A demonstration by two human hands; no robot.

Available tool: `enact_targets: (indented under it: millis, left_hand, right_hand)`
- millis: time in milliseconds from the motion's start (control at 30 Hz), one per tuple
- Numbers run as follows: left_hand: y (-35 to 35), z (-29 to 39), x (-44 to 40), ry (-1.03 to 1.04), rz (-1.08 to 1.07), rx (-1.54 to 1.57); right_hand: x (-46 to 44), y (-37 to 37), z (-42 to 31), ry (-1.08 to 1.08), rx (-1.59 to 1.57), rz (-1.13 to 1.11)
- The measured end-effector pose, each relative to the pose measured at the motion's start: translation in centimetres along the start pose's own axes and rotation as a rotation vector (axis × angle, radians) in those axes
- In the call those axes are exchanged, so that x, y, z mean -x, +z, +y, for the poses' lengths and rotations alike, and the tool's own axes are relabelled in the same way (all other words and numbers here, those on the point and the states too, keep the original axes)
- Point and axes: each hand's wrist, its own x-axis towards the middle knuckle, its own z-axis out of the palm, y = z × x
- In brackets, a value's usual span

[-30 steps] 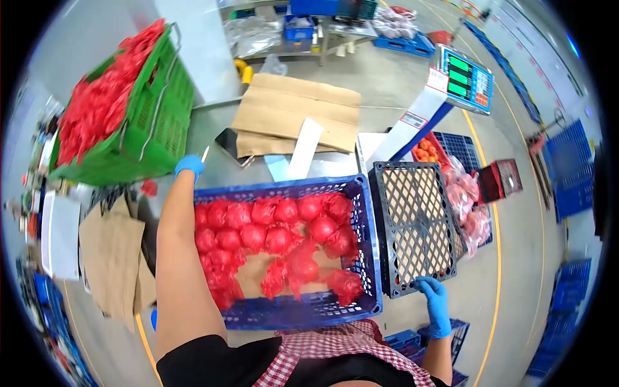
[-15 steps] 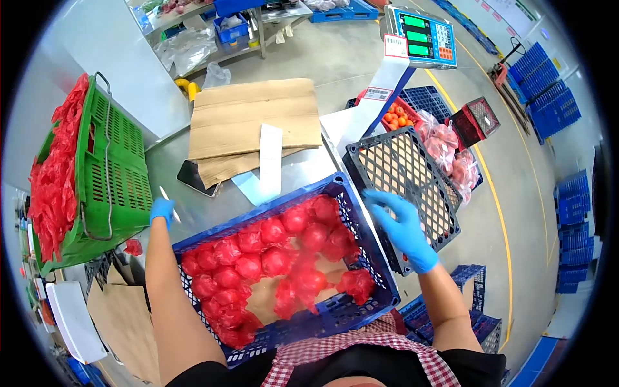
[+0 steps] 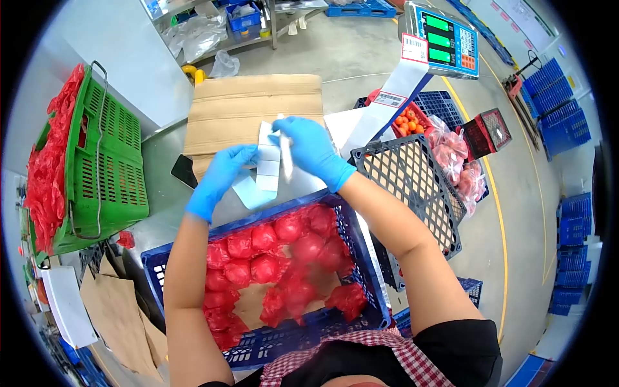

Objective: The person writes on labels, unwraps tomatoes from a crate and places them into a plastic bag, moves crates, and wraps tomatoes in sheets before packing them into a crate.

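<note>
My right hand (image 3: pixel 314 153), in a blue glove, is closed round a slim white pen (image 3: pixel 285 155) that points down toward the table. Beside it, my gloved left hand (image 3: pixel 225 177) pinches the left edge of a strip of white labels (image 3: pixel 267 157) with a pale blue backing. The strip lies partly over brown cardboard sheets (image 3: pixel 255 97). Below my hands sits a blue plastic crate (image 3: pixel 155 271) lined with cardboard. Several round items in red plastic wrap (image 3: pixel 264 237) fill its back and left side; a smudge blurs part of them.
A green crate (image 3: pixel 109 168) with red bags (image 3: pixel 48 187) stands left. A dark phone (image 3: pixel 184 171) lies by the cardboard. At right are a scale display (image 3: pixel 445 42), a black lattice crate (image 3: pixel 406 174), orange fruit (image 3: pixel 409 121) and bagged produce (image 3: pixel 449 161).
Both hands have come together over the label strip, the left from beside the green crate, the right from the black crate. The pen has passed from my left hand to my right.
</note>
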Motion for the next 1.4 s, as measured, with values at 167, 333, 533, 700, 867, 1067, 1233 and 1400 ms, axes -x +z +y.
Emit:
enact_targets:
  millis: [167, 333, 533, 700, 867, 1067, 1233, 1400]
  left_hand:
    - [-3.2, -9.1, -9.1, 0.088, 0.437, -0.622]
    - [-2.3, -9.9, -8.7, 0.388, 0.317, -1.059]
    - [-1.8, -10.6, -9.0, 0.132, 0.431, -1.076]
    - [-1.2, -12.9, -10.1, 0.203, 0.461, -0.875]
    - [-0.9, -11.7, -9.4, 0.177, 0.495, -1.045]
    - [-0.2, -10.8, -8.9, 0.405, 0.413, -1.169]
    - [-1.0, -12.0, -10.4, 0.162, 0.177, -0.721]
    - [-0.8, -11.2, -8.7, 0.35, 0.077, -1.321]
  right_hand:
    - [1.5, 3.7, 5.8, 0.226, -0.355, 0.158]
    - [2.3, 7.7, 9.8, 0.333, -0.434, 0.129]
    - [1.4, 11.4, 10.6, 0.407, -0.247, 0.037]
    - [0.2, 13.8, 10.7, 0.236, -0.416, 0.009]
    - [-3.2, 15.9, 13.0, 0.302, -0.632, -0.093]
    - [-5.4, 14.1, 9.9, 0.331, -0.559, -0.257]
    - [-3.0, 17.6, 14.0, 0.212, -0.538, -0.108]
    - [-3.1, 13.7, 14.1, 0.324, -0.771, 0.09]
